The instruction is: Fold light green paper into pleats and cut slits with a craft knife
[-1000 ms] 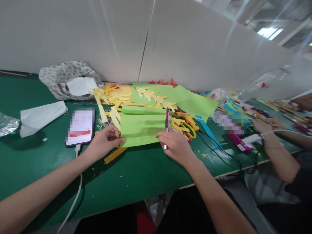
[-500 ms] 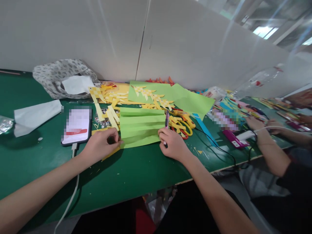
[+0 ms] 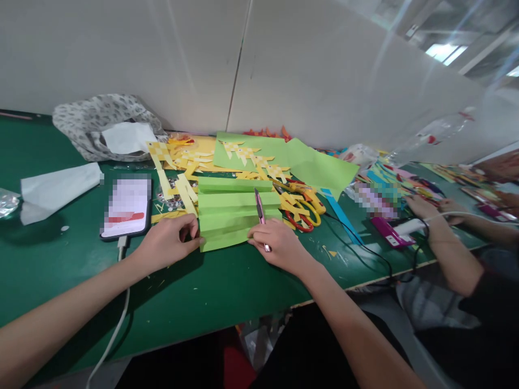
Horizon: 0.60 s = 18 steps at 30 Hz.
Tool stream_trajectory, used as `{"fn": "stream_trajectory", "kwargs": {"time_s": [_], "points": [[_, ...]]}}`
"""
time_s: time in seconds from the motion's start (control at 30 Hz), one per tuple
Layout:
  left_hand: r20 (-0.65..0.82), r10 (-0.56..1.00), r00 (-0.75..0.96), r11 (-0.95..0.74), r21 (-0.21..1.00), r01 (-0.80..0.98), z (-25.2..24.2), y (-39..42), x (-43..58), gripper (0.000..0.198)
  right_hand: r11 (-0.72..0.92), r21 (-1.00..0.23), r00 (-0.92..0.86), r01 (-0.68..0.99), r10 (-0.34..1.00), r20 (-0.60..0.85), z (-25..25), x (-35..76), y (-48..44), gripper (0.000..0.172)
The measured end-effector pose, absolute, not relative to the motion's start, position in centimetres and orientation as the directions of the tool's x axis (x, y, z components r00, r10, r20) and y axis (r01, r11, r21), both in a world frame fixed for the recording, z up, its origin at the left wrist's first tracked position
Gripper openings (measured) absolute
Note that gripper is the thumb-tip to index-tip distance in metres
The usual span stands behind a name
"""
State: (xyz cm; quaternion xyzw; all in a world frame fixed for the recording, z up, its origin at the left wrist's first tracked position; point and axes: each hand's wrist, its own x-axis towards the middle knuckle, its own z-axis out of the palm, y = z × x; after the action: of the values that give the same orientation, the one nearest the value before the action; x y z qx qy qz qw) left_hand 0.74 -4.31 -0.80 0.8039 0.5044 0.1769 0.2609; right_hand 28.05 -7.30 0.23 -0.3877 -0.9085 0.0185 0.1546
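A creased sheet of green paper [image 3: 227, 203], pleated across its width, lies in front of me. My left hand [image 3: 170, 240] pinches its lower left corner between thumb and fingers. My right hand [image 3: 278, 240] is closed around a pink utility knife [image 3: 259, 206], its dark tip pointing away from me over the sheet. The fingertips of that hand also touch the paper's near edge. Woven yellow paper pieces [image 3: 241, 154] lie on another green sheet [image 3: 320, 165] behind. Scissors with yellow and red handles [image 3: 310, 213] rest just right of the creased sheet.
A phone [image 3: 127, 208] on a white cable sits left of my left hand. Farther left is a white tissue [image 3: 60, 189]; behind it, a patterned cloth bag [image 3: 101, 119]. A co-worker's arm [image 3: 450, 248] is at right, near a purple box [image 3: 389, 232] and a plastic bottle [image 3: 438, 135].
My right hand has slid left along the paper's near edge, bringing the knife over the sheet. My left hand stays at the left corner.
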Motion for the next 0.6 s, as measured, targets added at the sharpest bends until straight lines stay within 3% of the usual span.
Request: {"fn": "stream_trajectory", "kwargs": {"time_s": [0.13,0.23,0.3,0.37,0.6], "points": [[0.313,0.841,0.441,-0.539,0.416,0.732,-0.6,-5.0,0.7,0.024,0.699,-0.152,-0.646,0.699,0.708,0.284,-0.1,28.0,-7.6,0.018],[0.507,0.641,0.576,-0.75,0.251,0.612,-0.8,-5.5,0.8,0.025,0.702,-0.182,-0.633,0.689,0.705,0.321,-0.6,27.6,-7.9,0.018],[0.504,0.531,0.681,-0.831,0.152,0.535,-1.2,-5.4,0.9,0.023,0.71,-0.197,-0.633,0.676,0.696,0.338,-0.8,27.3,-7.9,0.018],[0.479,0.516,0.71,-0.836,0.102,0.539,-1.7,-5.2,0.9,0.019,0.714,-0.2,-0.629,0.671,0.691,0.356,-0.9,27.4,-8.0,0.019],[0.447,0.5,0.742,-0.844,0.057,0.534,-2.0,-4.4,0.6,0.03,0.577,-0.167,-0.502,0.799,0.794,0.344,-0.4,30.7,-8.4,0.02]]}}
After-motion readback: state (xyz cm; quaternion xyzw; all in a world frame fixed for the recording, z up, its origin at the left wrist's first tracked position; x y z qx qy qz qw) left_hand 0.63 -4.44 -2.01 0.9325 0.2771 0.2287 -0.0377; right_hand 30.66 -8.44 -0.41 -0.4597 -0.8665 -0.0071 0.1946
